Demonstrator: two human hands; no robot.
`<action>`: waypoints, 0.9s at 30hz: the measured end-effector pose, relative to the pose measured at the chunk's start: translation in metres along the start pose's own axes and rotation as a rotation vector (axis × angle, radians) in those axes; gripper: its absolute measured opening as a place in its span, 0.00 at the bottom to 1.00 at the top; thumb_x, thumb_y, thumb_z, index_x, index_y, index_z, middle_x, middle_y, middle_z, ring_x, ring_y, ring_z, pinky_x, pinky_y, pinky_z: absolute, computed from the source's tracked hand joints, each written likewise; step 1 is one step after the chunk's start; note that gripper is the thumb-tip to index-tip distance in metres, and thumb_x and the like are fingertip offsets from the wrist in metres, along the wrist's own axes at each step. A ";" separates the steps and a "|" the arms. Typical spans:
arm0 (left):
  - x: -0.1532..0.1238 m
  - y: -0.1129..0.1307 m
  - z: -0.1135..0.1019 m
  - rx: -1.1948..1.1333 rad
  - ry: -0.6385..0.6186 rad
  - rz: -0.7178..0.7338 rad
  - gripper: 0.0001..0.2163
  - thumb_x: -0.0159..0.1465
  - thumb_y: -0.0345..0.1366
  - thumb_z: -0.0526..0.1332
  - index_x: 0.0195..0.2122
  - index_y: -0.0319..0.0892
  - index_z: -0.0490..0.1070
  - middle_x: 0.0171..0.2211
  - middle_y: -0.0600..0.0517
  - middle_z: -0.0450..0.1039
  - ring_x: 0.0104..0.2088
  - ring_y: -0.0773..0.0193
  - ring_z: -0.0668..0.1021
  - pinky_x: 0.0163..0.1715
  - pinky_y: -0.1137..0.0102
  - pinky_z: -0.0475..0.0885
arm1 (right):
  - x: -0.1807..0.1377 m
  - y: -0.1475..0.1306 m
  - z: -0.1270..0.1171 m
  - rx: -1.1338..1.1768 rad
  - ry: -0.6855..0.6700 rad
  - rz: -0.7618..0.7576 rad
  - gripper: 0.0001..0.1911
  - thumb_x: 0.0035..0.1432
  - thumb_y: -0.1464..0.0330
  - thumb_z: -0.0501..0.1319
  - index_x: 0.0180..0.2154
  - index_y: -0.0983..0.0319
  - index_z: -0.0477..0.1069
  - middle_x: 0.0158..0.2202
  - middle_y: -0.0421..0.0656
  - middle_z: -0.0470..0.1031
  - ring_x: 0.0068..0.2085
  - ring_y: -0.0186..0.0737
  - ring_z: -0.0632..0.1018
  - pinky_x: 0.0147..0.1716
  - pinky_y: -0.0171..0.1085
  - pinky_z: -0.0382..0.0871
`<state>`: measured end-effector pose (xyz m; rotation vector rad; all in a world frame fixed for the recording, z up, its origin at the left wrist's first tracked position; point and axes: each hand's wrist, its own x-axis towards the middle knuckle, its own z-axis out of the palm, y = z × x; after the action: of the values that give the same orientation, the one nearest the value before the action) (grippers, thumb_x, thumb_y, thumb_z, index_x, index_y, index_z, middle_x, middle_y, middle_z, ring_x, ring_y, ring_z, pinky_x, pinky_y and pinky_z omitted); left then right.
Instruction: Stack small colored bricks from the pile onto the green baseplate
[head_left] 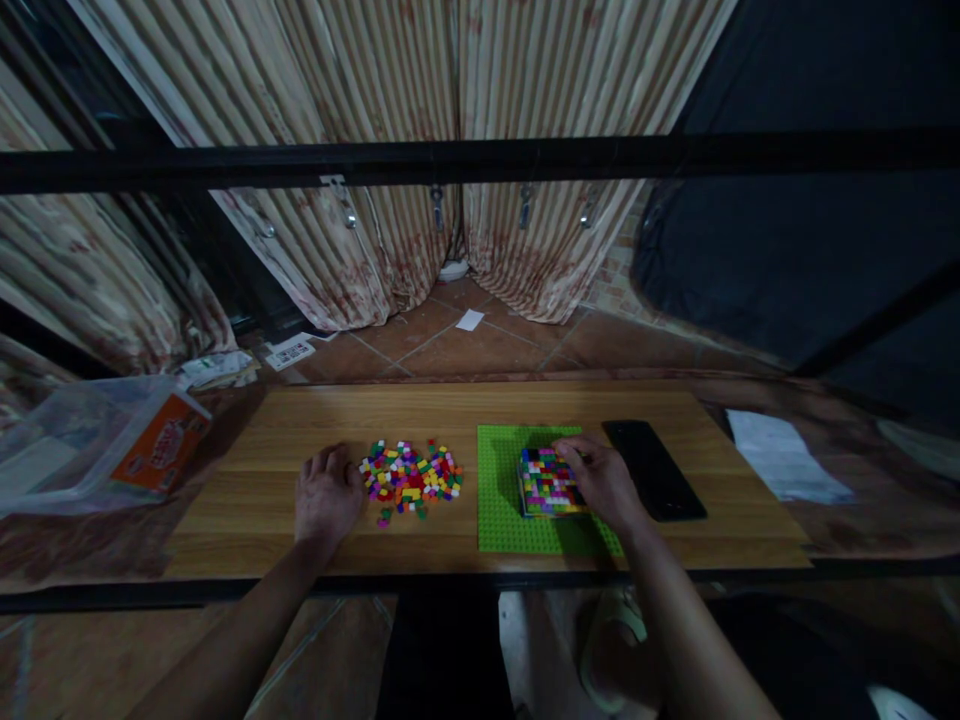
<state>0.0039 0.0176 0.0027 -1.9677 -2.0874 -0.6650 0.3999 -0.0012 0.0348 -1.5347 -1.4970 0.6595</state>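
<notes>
A green baseplate (495,490) lies on the table and carries a low block built from many-coloured toy bricks (546,482). My right hand (602,482) reaches over the block's right side, thumb and fingers pinched together at its far edge. Whatever sits between those fingertips is too small to make out. To the left, a loose heap of small coloured bricks (412,478) is spread on the wood. My left hand (327,496) rests palm down just left of this heap, fingers loosely bent and apart, with no brick visible in it.
A black phone (654,470) lies right of the baseplate on the wooden table (247,490). Beyond the table's left end stands a clear plastic tub (90,440) with an orange label. White paper (784,455) lies off the right end. A dark metal bar (465,160) crosses in front of the curtains.
</notes>
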 end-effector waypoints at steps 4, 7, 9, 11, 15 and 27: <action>0.000 0.000 0.000 -0.001 -0.015 -0.012 0.19 0.64 0.36 0.48 0.48 0.34 0.73 0.48 0.38 0.74 0.49 0.49 0.73 0.53 0.55 0.68 | 0.000 -0.002 -0.001 0.038 -0.036 0.024 0.20 0.58 0.51 0.59 0.34 0.60 0.79 0.38 0.46 0.80 0.43 0.46 0.78 0.45 0.42 0.69; -0.001 0.000 -0.001 -0.003 -0.016 -0.016 0.18 0.64 0.36 0.49 0.48 0.34 0.73 0.49 0.39 0.74 0.49 0.48 0.73 0.53 0.54 0.68 | 0.000 -0.003 0.000 0.103 -0.061 0.058 0.20 0.57 0.51 0.60 0.34 0.60 0.80 0.39 0.46 0.80 0.43 0.46 0.78 0.45 0.42 0.69; -0.001 0.000 -0.001 0.000 -0.016 -0.014 0.18 0.64 0.36 0.49 0.48 0.35 0.73 0.49 0.39 0.74 0.49 0.48 0.73 0.53 0.54 0.68 | 0.000 -0.002 0.001 0.178 -0.089 0.113 0.21 0.56 0.50 0.61 0.36 0.60 0.80 0.40 0.45 0.81 0.42 0.45 0.79 0.43 0.41 0.70; -0.001 0.000 0.000 0.002 -0.019 -0.016 0.19 0.64 0.36 0.49 0.48 0.34 0.72 0.50 0.39 0.73 0.49 0.48 0.72 0.53 0.54 0.67 | 0.000 0.000 0.002 0.269 -0.117 0.189 0.22 0.54 0.49 0.63 0.37 0.60 0.80 0.39 0.45 0.82 0.40 0.44 0.79 0.41 0.41 0.71; -0.001 -0.001 0.000 -0.004 -0.032 -0.028 0.19 0.63 0.36 0.49 0.49 0.34 0.72 0.50 0.38 0.73 0.51 0.48 0.72 0.55 0.55 0.66 | 0.003 0.000 0.002 0.449 -0.192 0.341 0.24 0.47 0.48 0.67 0.38 0.60 0.81 0.36 0.44 0.82 0.33 0.40 0.79 0.35 0.38 0.72; -0.002 -0.002 0.001 -0.040 -0.021 -0.018 0.18 0.63 0.36 0.49 0.49 0.37 0.71 0.50 0.39 0.73 0.51 0.48 0.72 0.53 0.53 0.66 | 0.009 -0.003 0.000 0.360 -0.235 0.257 0.24 0.47 0.49 0.67 0.36 0.61 0.81 0.34 0.43 0.82 0.32 0.39 0.78 0.35 0.39 0.72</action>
<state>0.0024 0.0164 0.0012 -1.9881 -2.1223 -0.6975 0.3996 0.0075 0.0391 -1.4131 -1.2673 1.2253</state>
